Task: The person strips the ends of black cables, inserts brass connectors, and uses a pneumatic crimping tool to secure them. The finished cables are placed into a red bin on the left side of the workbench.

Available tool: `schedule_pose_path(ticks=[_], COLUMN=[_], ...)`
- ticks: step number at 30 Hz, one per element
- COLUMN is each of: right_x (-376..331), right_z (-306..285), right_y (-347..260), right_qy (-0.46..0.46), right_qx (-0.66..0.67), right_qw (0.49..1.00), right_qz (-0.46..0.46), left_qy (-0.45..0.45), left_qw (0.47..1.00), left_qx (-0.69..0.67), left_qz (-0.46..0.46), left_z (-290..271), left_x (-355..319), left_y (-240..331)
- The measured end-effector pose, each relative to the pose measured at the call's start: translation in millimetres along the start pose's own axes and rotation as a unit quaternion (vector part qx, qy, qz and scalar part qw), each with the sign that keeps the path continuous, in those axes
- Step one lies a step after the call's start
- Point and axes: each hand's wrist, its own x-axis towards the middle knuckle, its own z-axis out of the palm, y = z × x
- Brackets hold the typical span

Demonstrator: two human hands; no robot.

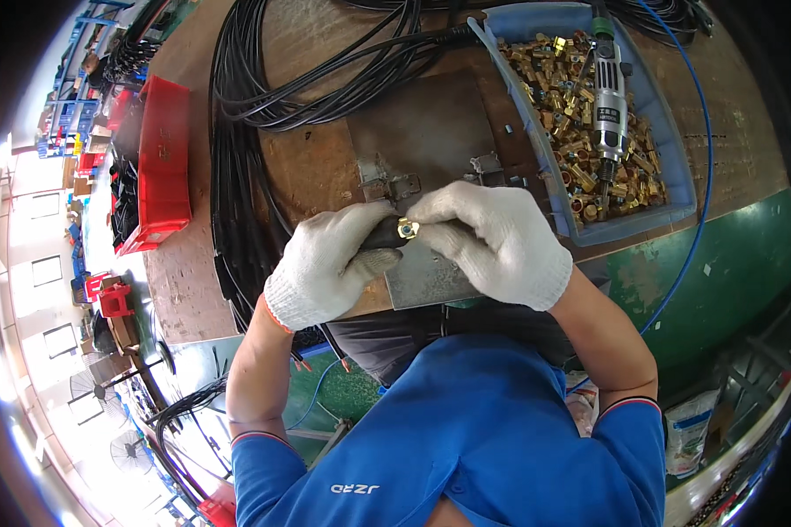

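Both my hands wear white knitted gloves and meet over the near edge of the table. Closed around a black cable end (382, 235), my left hand (321, 263) keeps it between thumb and fingers. A small brass fitting (408, 228) sits at the tip of that black piece, its open face turned up. My right hand (505, 246) pinches at the fitting with thumb and forefinger; the exact contact is partly covered by the glove. Below them lies a grey metal plate (422, 279), and small metal clamps (391, 186) stand just beyond.
At right, a blue bin (549, 162) holds many brass fittings (567, 105). A silver air tool (608, 110) lies over it, and a blue hose (705, 167) curves past. Coiled black cables (237, 97) cover the table's left and back. A red bin (167, 162) stands far left.
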Motion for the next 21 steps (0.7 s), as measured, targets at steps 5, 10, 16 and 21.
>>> schedule_pose_path(ticks=[5, 10, 16, 21], right_x=[3, 5, 10, 11], right_z=[0, -5, -5, 12], right_y=[-3, 12, 22, 31], right_qy=[-0.007, -0.045, -0.059, -0.037], right_qx=[0.02, -0.042, -0.061, -0.036], right_qw=[1.0, 0.995, 0.994, 0.998], right_qz=[0.02, -0.072, -0.067, 0.046], left_qy=[0.04, -0.007, -0.01, -0.072], left_qw=[0.986, 0.983, 0.969, 0.971], left_qx=[0.147, 0.175, 0.239, 0.227], left_qz=[0.067, 0.052, 0.055, -0.024], left_z=[3, 0, 5, 2], left_x=[2, 0, 4, 13], left_y=[2, 2, 1, -8])
